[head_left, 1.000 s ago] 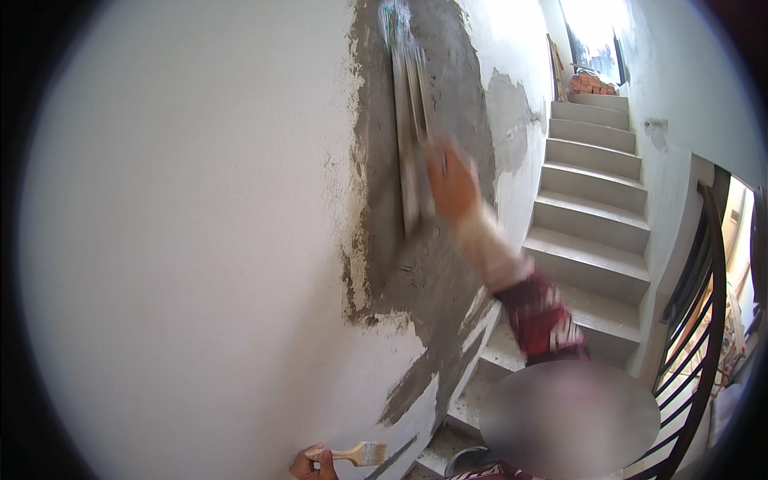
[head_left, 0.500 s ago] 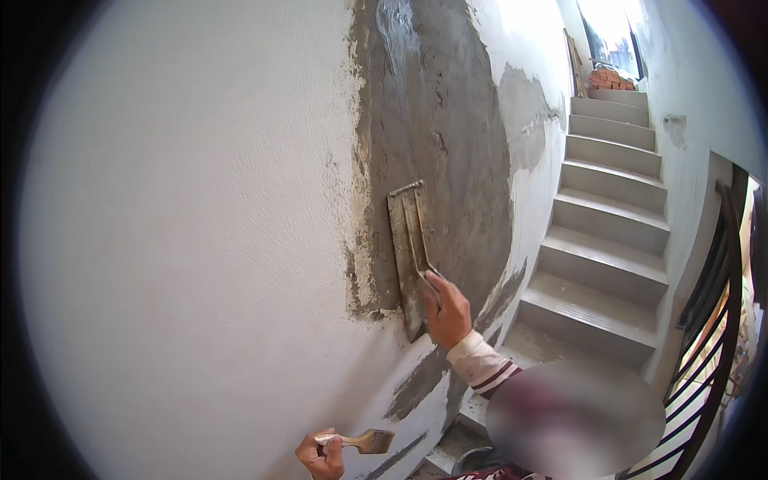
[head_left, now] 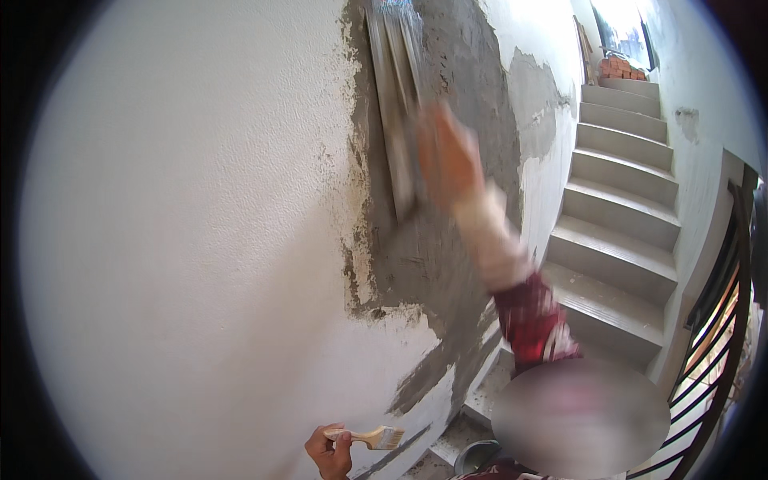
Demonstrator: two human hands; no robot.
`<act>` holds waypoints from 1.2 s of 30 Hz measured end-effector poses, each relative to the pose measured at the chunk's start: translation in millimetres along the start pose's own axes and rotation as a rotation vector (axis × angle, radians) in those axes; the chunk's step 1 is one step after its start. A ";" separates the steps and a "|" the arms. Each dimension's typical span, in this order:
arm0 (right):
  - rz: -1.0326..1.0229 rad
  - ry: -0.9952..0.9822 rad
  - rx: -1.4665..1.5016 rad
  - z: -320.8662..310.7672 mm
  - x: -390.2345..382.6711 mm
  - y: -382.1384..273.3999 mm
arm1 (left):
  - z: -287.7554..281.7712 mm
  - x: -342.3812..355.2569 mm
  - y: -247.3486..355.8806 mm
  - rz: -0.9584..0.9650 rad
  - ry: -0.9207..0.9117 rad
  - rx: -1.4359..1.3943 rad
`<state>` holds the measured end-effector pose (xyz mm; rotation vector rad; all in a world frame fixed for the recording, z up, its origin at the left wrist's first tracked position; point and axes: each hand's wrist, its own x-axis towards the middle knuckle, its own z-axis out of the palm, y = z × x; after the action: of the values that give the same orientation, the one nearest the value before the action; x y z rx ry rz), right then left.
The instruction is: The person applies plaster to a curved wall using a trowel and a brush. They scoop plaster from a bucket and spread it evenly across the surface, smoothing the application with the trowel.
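High on the wall, my right hand (head_left: 450,156), smeared by motion, is closed round the handle of a long plastering trowel (head_left: 390,112). The trowel's blade lies lengthwise up the left side of a grey mortar patch (head_left: 472,208). Low down at the bottom edge, my left hand (head_left: 330,458) grips a flat paintbrush (head_left: 373,437) by its pale handle. Its bristles point right, in front of the wall's lower part. White wall (head_left: 200,240) surrounds the patch, whose left border is rough and flaking.
Grey steps (head_left: 616,232) climb on the right toward a stack of orange bricks (head_left: 622,69) at the top. A dark curved railing (head_left: 732,336) runs along the right side. A round container (head_left: 474,456) stands low by the stairs. A blurred oval hides the lower right.
My right hand has swept the trowel upward across the mortar patch, and more of the maroon sleeve shows. My left hand has shifted slightly right and up with the paintbrush.
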<state>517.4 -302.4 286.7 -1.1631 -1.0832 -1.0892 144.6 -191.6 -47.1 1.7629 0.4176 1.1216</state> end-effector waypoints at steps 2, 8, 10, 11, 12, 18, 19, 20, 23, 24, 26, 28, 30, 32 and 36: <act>0.072 -0.044 -0.055 -6.2 -131.2 1.4 | -2.1 6.0 13.9 0.056 -0.005 0.023; 0.125 -0.077 -0.276 -48.4 -207.6 -18.8 | 8.7 10.3 5.1 0.176 -0.065 0.031; 0.016 -0.053 -0.249 -33.9 -116.3 -21.5 | -0.1 5.0 15.7 0.140 -0.013 0.126; -0.043 -0.005 -0.176 -12.8 -67.6 -18.2 | -12.9 2.9 14.0 0.170 -0.010 0.226; -0.077 -0.016 -0.198 -5.4 -9.9 -7.6 | -15.7 1.6 6.6 0.181 -0.005 0.254; 0.044 -0.114 -0.473 -20.0 249.0 0.1 | 15.2 -2.5 -17.5 0.175 0.001 0.120; 0.065 -0.139 -0.435 -17.3 250.8 -7.4 | 15.9 -2.2 -9.3 0.180 0.003 0.136; 0.140 -0.115 -0.366 -7.8 241.0 -11.1 | 18.0 -0.1 0.3 0.186 0.004 0.149; -0.072 -0.054 -0.421 -1.9 150.2 -23.4 | 13.4 -0.1 3.5 0.177 -0.005 0.123; 0.006 -0.098 -0.406 -7.8 112.9 -33.2 | 9.1 -3.5 1.6 0.160 -0.012 0.105; 0.036 -0.086 -0.399 -13.4 90.7 -20.6 | -1.6 -4.9 6.7 0.171 0.001 0.164; -0.107 0.026 -0.500 -26.4 131.3 18.5 | 3.7 -3.4 8.9 0.171 -0.015 0.120; -0.040 -0.099 -0.584 -38.9 179.4 8.3 | 8.3 -6.0 10.8 0.135 -0.027 0.074; 0.191 -0.170 -0.420 -29.7 208.5 -22.1 | 3.0 -9.7 2.9 0.144 -0.012 0.090; 0.116 -0.091 -0.369 -14.0 157.9 -38.3 | 1.3 -14.7 -6.0 0.111 0.016 0.090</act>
<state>503.0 -330.7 446.7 -1.5606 -0.8925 -1.1843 139.3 -199.7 -59.8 1.8755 0.3891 1.2122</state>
